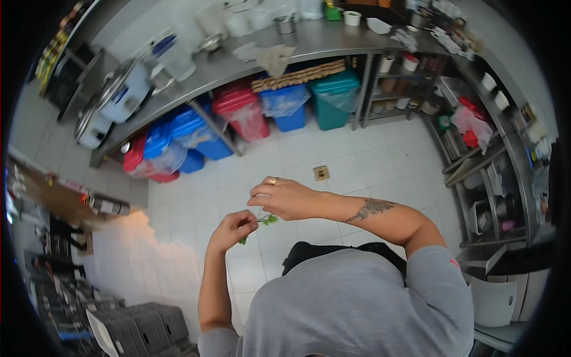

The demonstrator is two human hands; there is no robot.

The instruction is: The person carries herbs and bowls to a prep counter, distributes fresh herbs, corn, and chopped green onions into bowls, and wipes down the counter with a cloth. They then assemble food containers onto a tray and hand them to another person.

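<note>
Over the floor, my left hand [234, 230] pinches a green leafy sprig [270, 220] by its thin stem, with one leafy part below the fingers and another sticking out to the right. Just above and to the right is my right hand [279, 199], a ring on one finger. Its fingers are curled and drawn together close over the sprig's right-hand leaves. Whatever lies between those fingertips is too small to make out. The two hands are close together but apart.
A steel counter [238, 62] runs along the wall, holding a rice cooker [125, 89], with lidded bins [336, 98] beneath. Steel shelves [470, 172] stand at the right. A floor drain [321, 173] lies ahead. Grey crates [143, 330] are at the lower left.
</note>
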